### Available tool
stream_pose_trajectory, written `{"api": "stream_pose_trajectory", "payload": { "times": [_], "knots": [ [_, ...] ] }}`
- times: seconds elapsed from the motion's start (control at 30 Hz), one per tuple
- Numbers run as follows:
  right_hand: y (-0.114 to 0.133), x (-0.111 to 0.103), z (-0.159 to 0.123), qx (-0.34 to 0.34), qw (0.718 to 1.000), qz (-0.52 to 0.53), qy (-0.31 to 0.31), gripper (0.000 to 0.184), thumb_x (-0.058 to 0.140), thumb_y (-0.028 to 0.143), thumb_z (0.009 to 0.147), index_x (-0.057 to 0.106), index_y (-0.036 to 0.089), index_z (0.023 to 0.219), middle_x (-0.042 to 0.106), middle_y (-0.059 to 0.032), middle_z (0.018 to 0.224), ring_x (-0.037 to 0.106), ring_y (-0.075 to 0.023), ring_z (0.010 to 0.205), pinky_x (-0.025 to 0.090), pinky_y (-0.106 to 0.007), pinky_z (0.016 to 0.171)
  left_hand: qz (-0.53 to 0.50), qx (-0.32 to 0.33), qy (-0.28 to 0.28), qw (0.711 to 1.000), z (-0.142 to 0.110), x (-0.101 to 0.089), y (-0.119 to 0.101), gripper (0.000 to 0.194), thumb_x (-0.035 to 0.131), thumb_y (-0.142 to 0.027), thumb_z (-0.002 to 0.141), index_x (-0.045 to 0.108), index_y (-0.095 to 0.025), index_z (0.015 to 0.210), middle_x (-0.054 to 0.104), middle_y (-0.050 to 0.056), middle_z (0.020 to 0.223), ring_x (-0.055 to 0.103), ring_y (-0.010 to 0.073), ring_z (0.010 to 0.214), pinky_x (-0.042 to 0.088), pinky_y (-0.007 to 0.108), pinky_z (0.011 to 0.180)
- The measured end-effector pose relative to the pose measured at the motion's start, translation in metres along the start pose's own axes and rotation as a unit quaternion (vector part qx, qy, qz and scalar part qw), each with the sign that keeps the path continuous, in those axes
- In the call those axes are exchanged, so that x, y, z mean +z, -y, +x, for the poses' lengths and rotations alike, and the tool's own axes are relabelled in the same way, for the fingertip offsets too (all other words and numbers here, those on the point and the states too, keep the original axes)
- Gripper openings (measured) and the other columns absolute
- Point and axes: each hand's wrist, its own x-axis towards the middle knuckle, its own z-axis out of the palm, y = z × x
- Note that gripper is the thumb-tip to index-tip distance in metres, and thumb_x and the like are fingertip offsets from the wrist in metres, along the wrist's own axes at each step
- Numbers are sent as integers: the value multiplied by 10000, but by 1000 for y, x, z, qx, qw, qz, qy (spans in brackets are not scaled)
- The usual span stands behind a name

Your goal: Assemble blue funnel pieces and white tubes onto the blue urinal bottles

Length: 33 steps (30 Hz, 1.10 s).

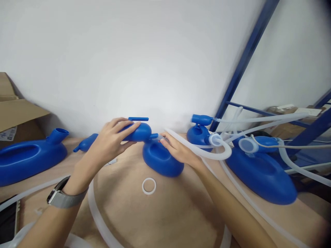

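Note:
My left hand (pixel 111 137) is wrapped round a blue bulb-shaped plastic piece (pixel 141 132) with a thin nozzle pointing right. My right hand (pixel 177 148) pinches the end of a whitish flexible tube (pixel 188 146) at that nozzle. How far the nozzle sits inside the tube is hard to see. Directly beneath both lies a blue plastic urinal bottle (pixel 164 164) with a handle recess, on the tan work surface. A white ring (pixel 143 186) rests in front of the bottle. A flat blue strip (pixel 138 119) shows just above the bulb-shaped piece.
Another blue bottle (pixel 33 155) and a blue nozzle piece (pixel 86 143) lie on the left, near a cardboard box (pixel 20 110). More bottles (pixel 261 172) with tubes stand right, beside a blue metal frame (pixel 243 65). Loose tubing (pixel 98 213) curls across the surface; a phone-like device (pixel 9 217) lies front left.

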Motion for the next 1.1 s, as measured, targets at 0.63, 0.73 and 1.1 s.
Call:
{"api": "stream_pose_trajectory", "payload": {
  "times": [0.63,0.73,1.1],
  "knots": [
    [-21,-10,26,-27,995,70,64,402,479,514,1057,659,228,839,661,24,774,607,-160,747,447,-294,735,-26,-1,8,1000,0,0,-3,513,646,-255,984,564,-330,1485,689,115,1324,589,356,1290,509,556,1086],
    [-17,-15,21,-46,998,21,47,343,498,503,1057,702,255,938,694,28,839,620,-165,766,431,-297,739,-22,0,12,1000,0,-4,-8,491,653,-287,983,586,-321,1469,696,115,1313,618,358,1260,514,538,1063],
    [-6,-22,16,-59,998,26,4,276,480,449,1069,670,248,1073,725,-17,983,657,-204,904,491,-344,865,-107,-198,84,971,5,-4,-26,750,729,-698,810,673,-241,1403,757,109,1149,717,327,1016,566,445,901]
  ]
}}
